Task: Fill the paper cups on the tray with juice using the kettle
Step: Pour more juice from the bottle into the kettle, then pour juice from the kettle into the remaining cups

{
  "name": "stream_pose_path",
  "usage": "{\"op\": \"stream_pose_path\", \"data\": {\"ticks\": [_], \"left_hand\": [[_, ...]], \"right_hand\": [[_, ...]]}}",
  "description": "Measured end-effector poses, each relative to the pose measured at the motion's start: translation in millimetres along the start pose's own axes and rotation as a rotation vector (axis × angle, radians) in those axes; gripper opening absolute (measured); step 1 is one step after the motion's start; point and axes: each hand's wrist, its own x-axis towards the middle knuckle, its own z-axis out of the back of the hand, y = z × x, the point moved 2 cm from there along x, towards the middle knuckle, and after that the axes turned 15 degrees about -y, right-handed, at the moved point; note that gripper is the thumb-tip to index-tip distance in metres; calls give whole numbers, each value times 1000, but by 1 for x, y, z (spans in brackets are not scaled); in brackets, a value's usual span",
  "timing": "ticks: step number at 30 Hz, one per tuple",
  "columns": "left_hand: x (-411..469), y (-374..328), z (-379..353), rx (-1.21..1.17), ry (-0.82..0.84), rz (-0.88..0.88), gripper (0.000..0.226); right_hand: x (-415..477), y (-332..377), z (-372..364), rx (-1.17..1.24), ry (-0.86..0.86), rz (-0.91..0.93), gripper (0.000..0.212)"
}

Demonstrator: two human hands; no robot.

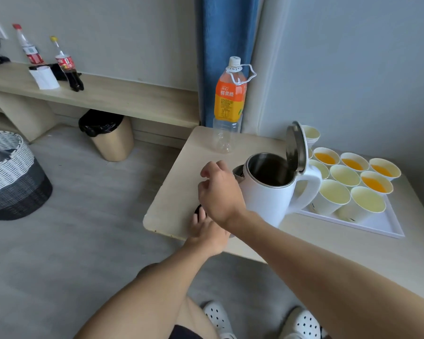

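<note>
A white kettle [269, 192] stands on the table with its lid up and its dark inside showing. Just right of it lies a white tray [389, 227] with several paper cups [366, 201]; some cups [376, 183] hold orange juice, others look pale inside. My right hand [219, 192] hovers at the kettle's spout side with loosely curled fingers and nothing visible in them. Below it, my left hand [207, 231] lies near the table's front left corner, fingers stretched toward a small black object [197, 210] that is mostly hidden.
An empty juice bottle [227, 106] with an orange label stands at the table's back edge, before a blue curtain [227, 45]. On the floor to the left are a bin with a black bag [108, 135] and a woven basket [10, 174]. Two bottles [65, 63] stand on a far shelf.
</note>
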Motion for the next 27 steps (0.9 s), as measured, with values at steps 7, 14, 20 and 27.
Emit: {"op": "stream_pose_path", "data": {"ticks": [7, 14, 20, 27], "left_hand": [[-4, -11, -16, 15, -80, 37, 64], [42, 4, -12, -8, -84, 29, 63], [57, 3, 9, -230, -283, -29, 58], [27, -30, 50, -929, -331, 6, 58]], "right_hand": [[-13, 4, 54, 130, -283, 324, 22], [15, -32, 128, 243, -723, 236, 31], [44, -92, 161, 106, -706, -76, 37], [43, -113, 140, 85, -252, -197, 35]]}}
